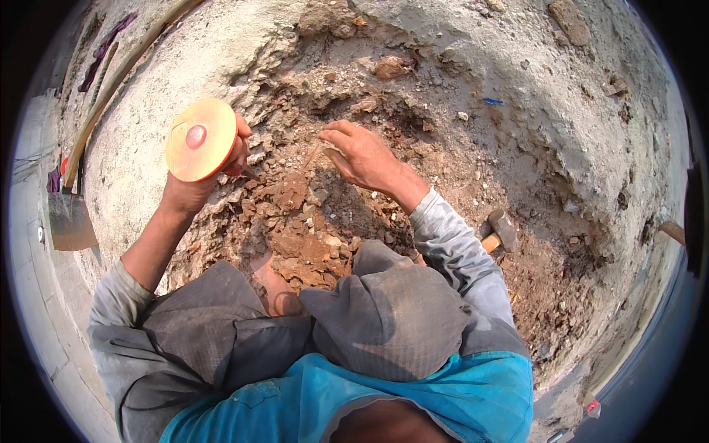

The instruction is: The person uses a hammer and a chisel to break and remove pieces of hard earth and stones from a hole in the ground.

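Note:
My left hand [235, 156] grips a chisel with a round hand guard [185, 151], a flat orange-yellow disc with a reddish centre. The disc faces up and hides most of the grip; the chisel's point is hard to make out against the soil. Over the middle of the dug hollow is my right hand [365, 156], its fingers loosely bent and apart, with nothing visible in it. Broken brown clods [295, 247] lie below both hands. A hammer [504, 229] with a wooden handle rests on the soil beside my right forearm.
A shovel [72, 221] with a long wooden handle lies at the left. Pale, rough earth [532, 111] rims the hollow. A bare foot [277, 288] shows between my knees. Another wooden handle [672, 232] juts in at the far right. A blue scrap [492, 101] lies on the slope.

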The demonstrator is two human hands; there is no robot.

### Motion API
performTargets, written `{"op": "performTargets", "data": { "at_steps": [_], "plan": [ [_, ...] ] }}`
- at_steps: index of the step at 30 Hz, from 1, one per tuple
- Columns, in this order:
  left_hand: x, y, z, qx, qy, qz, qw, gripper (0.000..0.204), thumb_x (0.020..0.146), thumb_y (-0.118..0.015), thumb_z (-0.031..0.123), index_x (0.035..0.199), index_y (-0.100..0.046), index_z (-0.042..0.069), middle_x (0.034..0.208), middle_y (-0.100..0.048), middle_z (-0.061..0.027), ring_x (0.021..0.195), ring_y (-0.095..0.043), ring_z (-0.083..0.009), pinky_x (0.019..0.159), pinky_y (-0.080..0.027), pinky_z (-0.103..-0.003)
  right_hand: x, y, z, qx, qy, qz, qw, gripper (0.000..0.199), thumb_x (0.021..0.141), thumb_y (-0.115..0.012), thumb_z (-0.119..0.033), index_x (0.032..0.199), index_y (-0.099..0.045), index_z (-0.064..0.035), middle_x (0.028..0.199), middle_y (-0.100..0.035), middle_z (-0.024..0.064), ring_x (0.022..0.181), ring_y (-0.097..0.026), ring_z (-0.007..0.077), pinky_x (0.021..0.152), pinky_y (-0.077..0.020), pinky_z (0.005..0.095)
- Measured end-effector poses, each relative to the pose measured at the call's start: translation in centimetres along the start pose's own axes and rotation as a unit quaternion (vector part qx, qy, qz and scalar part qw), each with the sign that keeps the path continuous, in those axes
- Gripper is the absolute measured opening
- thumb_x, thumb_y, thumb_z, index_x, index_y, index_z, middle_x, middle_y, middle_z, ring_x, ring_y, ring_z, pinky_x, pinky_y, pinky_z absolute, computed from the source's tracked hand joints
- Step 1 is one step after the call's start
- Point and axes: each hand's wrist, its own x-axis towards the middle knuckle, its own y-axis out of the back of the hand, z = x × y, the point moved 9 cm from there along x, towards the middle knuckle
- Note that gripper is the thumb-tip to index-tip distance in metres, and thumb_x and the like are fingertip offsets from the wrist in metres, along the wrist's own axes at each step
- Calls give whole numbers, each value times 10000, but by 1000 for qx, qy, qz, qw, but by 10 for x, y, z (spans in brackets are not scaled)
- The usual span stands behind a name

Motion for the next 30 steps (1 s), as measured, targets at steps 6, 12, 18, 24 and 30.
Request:
{"op": "performTargets", "data": {
  "at_steps": [6,12,18,24,30],
  "plan": [
    [5,-27,12,31,-4,0,1000,317,946,-671,297,1012,-566,5,675,-465,20,604,-470,-102,524,-386,-249,20,105,112,-282,-106,115,947,188,928,-567,-93,1091,-587,0,1058,-600,191,905,-648,369,738,-537,472],
    [-26,-19,28,-11,-18,49,999,265,934,-691,231,1030,-589,6,692,-514,29,614,-482,-67,527,-372,-225,-14,-35,31,86,-25,-156,984,201,932,-612,-186,955,-622,14,877,-651,170,810,-637,353,762,-520,456],
    [-43,-19,36,20,-13,88,996,308,929,-700,275,1042,-593,9,688,-534,32,625,-508,-57,535,-388,-203,53,-17,-13,27,38,-120,992,252,912,-646,-203,1062,-668,-1,972,-659,188,873,-655,327,791,-534,427],
    [-31,-28,53,-22,-39,61,997,304,920,-706,296,995,-578,31,697,-528,-11,662,-518,-121,562,-417,-258,156,99,53,-329,-11,148,933,625,848,-639,-99,1429,-410,-113,1482,-389,181,1343,-394,408,1060,-349,533],
    [-39,-8,55,-24,-30,95,995,260,919,-704,239,1015,-605,19,741,-567,11,643,-530,-65,543,-421,-216,174,75,64,-421,-64,63,903,635,710,-719,-123,1305,-505,-68,1312,-431,167,1208,-446,400,950,-414,485]
  ]
}}
